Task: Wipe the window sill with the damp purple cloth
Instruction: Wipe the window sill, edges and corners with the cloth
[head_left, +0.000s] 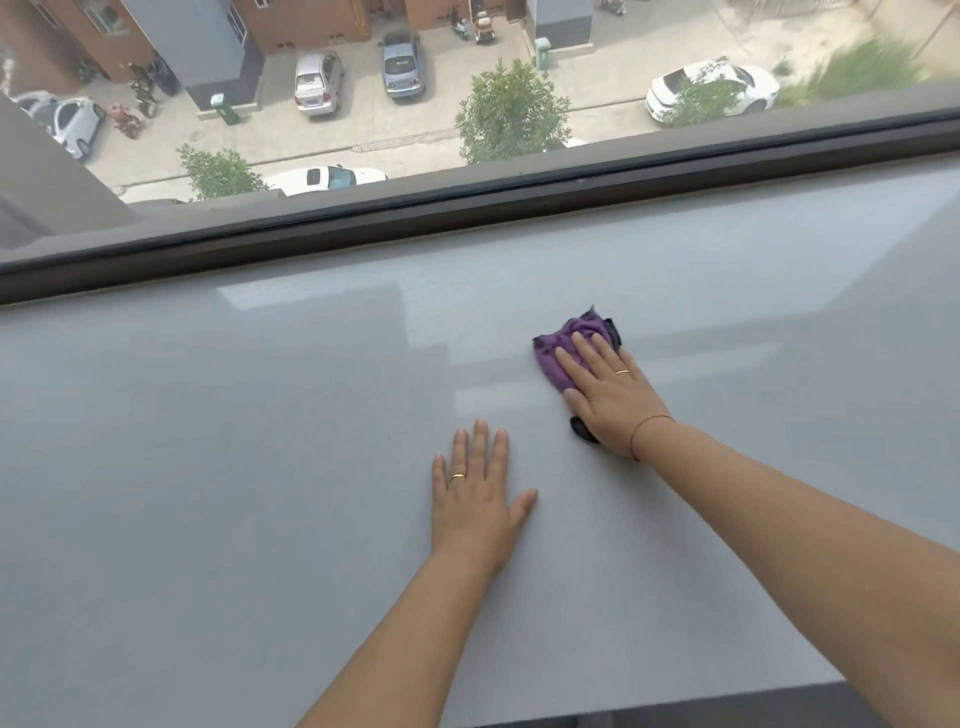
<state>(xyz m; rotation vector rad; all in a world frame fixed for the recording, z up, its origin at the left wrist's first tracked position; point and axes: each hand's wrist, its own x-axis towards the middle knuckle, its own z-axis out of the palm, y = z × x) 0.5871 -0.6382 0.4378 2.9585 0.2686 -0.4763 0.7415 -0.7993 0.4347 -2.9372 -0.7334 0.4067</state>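
Observation:
The wide pale grey window sill (234, 441) fills most of the head view. A crumpled purple cloth (563, 347) with dark edging lies on it right of centre. My right hand (610, 395) presses flat on the cloth, fingers spread over it, and covers most of it; purple shows beyond the fingertips and a dark bit sticks out under the wrist. My left hand (475, 501) rests palm down on the bare sill, nearer to me and left of the cloth, fingers apart, holding nothing.
A dark window frame (467, 213) runs along the far edge of the sill, with glass above it looking down on a street with parked cars and trees. The sill's near edge (675, 699) shows at the bottom right.

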